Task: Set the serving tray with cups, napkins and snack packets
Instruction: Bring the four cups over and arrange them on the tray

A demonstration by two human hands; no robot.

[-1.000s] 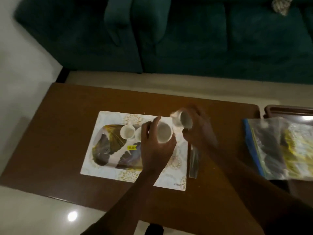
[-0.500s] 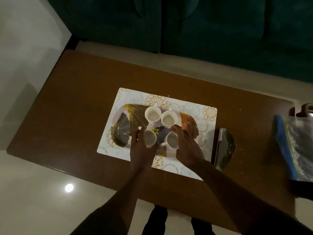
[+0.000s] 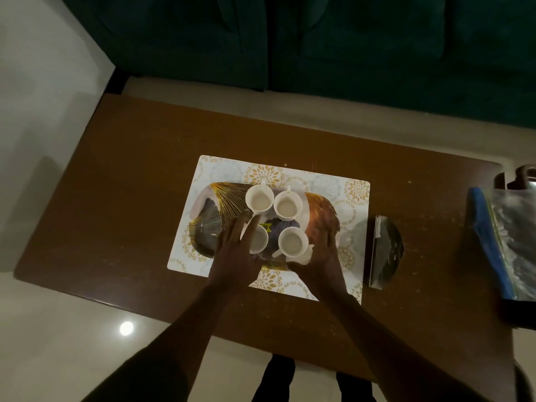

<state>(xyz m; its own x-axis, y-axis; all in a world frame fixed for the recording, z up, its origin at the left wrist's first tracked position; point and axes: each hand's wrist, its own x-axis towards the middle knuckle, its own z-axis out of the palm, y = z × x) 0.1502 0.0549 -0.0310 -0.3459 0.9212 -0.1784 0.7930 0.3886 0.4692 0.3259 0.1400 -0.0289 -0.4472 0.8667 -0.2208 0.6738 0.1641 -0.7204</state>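
Observation:
A patterned serving tray (image 3: 322, 211) with gold fan motifs lies on a floral placemat (image 3: 352, 192). Several white cups stand on it: two at the back (image 3: 259, 197) (image 3: 287, 206), one at front right (image 3: 293, 242), one at front left (image 3: 258, 238) partly hidden by my fingers. My left hand (image 3: 235, 248) hovers open over the front left cup, fingers spread. My right hand (image 3: 322, 256) is open beside the front right cup, at the tray's near right rim, with something white just under its thumb. A dark snack packet (image 3: 384, 250) lies right of the placemat.
The brown wooden table (image 3: 130, 198) carries a clear zip bag (image 3: 510, 245) with a blue edge at its right end. A dark green sofa (image 3: 319, 39) stands beyond the table. Pale floor tiles surround it; my legs show below the near edge.
The two cups I carried a second ago now stand on the tray. Both hands have let go of them and opened, the left spreading over the front left cup.

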